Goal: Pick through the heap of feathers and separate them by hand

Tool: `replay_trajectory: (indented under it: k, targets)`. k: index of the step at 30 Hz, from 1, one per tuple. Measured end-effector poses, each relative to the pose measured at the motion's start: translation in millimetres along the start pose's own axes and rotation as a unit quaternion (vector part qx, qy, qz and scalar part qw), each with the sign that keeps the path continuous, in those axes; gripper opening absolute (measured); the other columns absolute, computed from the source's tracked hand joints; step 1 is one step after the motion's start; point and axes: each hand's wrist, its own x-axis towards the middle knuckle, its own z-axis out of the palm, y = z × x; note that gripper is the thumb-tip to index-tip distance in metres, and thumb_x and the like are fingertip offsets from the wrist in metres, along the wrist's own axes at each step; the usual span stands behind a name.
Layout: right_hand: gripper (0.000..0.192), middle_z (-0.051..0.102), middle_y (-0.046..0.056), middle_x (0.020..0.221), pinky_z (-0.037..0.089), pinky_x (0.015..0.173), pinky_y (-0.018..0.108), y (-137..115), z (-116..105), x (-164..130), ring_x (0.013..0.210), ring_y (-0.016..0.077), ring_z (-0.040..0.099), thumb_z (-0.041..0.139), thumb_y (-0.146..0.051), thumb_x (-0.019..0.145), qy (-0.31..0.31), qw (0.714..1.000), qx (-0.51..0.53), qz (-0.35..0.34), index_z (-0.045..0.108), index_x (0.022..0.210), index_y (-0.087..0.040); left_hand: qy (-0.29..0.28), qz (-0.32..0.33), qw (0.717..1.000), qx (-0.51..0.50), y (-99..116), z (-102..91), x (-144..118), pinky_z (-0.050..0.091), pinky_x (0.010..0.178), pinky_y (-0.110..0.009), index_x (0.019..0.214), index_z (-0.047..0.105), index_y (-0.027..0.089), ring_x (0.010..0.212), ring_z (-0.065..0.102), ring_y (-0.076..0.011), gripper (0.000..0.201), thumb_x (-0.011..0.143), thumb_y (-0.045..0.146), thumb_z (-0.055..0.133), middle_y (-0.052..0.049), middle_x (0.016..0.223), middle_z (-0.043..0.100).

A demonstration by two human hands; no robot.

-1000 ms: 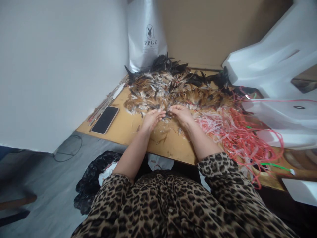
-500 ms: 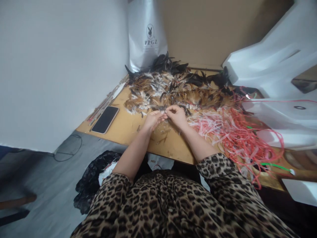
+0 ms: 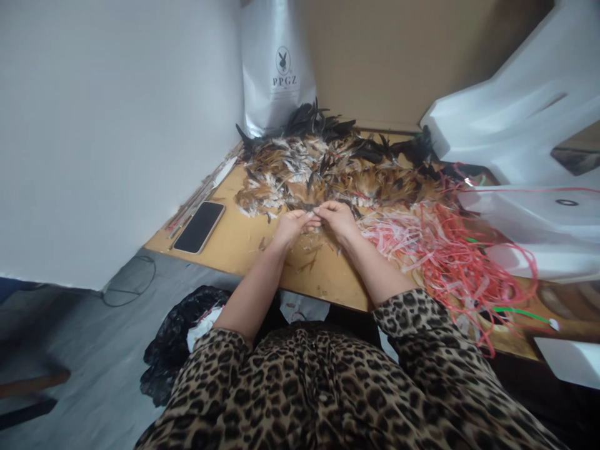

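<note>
A wide heap of brown, white and black feathers (image 3: 328, 165) covers the back of a yellow-brown table (image 3: 244, 240). My left hand (image 3: 291, 226) and my right hand (image 3: 335, 216) meet at the near edge of the heap, fingertips pinched together on a small bunch of feathers (image 3: 312, 215). A few loose feathers (image 3: 307, 259) lie on the table just below my hands. Both forearms come out of leopard-print sleeves.
A tangle of red and pink plastic strips (image 3: 435, 250) lies right of my hands. A black phone (image 3: 199, 226) rests at the table's left edge. A white PPGZ bag (image 3: 276, 69) stands behind the feathers. White foam pieces (image 3: 520, 137) crowd the right. A black bag (image 3: 178, 337) sits on the floor.
My right hand has drawn in towards the left one, and both now pinch a small bunch of feathers between them. The heap and the strips have not moved.
</note>
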Motion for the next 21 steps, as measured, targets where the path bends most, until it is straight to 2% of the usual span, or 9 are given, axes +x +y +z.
replay_trajectory:
  k: [7, 10, 12, 15, 18, 21]
  targets:
    - [0.028, 0.057, -0.003, 0.053, 0.037, 0.053, 0.023, 2, -1, 2, 0.05, 0.0078, 0.046, 0.074, -0.041, 0.051, -0.017, 1.0, -0.003, -0.001, 0.061, 0.061, -0.017, -0.009, 0.017, 1.0, 0.016, 0, -2.4, 0, 0.043, 0.05, -0.016, 0.066, 0.062, 0.01, 0.05, 0.056, -0.0055, 0.019, 0.068, 0.027, 0.069, -0.004, 0.059, 0.064]
    - [0.028, 0.061, -0.001, 0.058, 0.039, 0.054, 0.023, 3, -7, 6, 0.052, 0.0085, 0.047, 0.069, -0.041, 0.057, -0.015, 0.997, -0.066, -0.026, 0.065, 0.069, -0.016, 0.016, 0.037, 0.999, 0.0, -1, -7.5, 5, 0.042, 0.05, -0.015, 0.07, 0.062, 0.01, 0.05, 0.056, -0.0049, 0.019, 0.068, 0.027, 0.069, -0.003, 0.062, 0.064]
    - [0.026, 0.062, 0.0, 0.061, 0.039, 0.056, 0.023, 2, -14, 8, 0.053, 0.0095, 0.049, 0.065, -0.039, 0.062, -0.02, 0.987, -0.151, -0.06, 0.066, 0.072, -0.015, 0.05, 0.06, 0.997, -0.022, -2, -11.3, 9, 0.043, 0.052, -0.015, 0.074, 0.063, 0.011, 0.053, 0.057, -0.0045, 0.018, 0.07, 0.027, 0.068, -0.003, 0.066, 0.066]
    - [0.021, 0.064, 0.002, 0.064, 0.039, 0.059, 0.024, -3, -23, 8, 0.058, 0.0114, 0.052, 0.059, -0.033, 0.068, -0.049, 0.939, -0.32, -0.115, 0.067, 0.07, -0.014, 0.076, 0.083, 0.992, -0.051, -2, -14.6, 12, 0.043, 0.052, -0.015, 0.075, 0.062, 0.011, 0.054, 0.057, -0.0042, 0.016, 0.071, 0.026, 0.067, -0.003, 0.067, 0.066]
    - [0.017, 0.066, 0.004, 0.075, 0.039, 0.066, 0.025, -9, -25, 3, 0.069, 0.0145, 0.056, 0.054, -0.027, 0.072, -0.083, 0.853, -0.489, -0.16, 0.068, 0.072, -0.017, 0.083, 0.079, 0.992, -0.056, -2, -13.9, 13, 0.043, 0.052, -0.015, 0.073, 0.062, 0.01, 0.053, 0.057, -0.004, 0.015, 0.071, 0.025, 0.067, -0.003, 0.067, 0.066]
    - [0.02, 0.066, 0.006, 0.089, 0.039, 0.069, 0.026, -14, -19, -5, 0.08, 0.0183, 0.058, 0.053, -0.029, 0.074, -0.097, 0.771, -0.606, -0.167, 0.069, 0.083, -0.02, 0.085, 0.073, 0.992, -0.058, -2, -12.2, 11, 0.043, 0.052, -0.014, 0.074, 0.062, 0.01, 0.052, 0.057, -0.0037, 0.015, 0.071, 0.025, 0.067, -0.003, 0.067, 0.066]
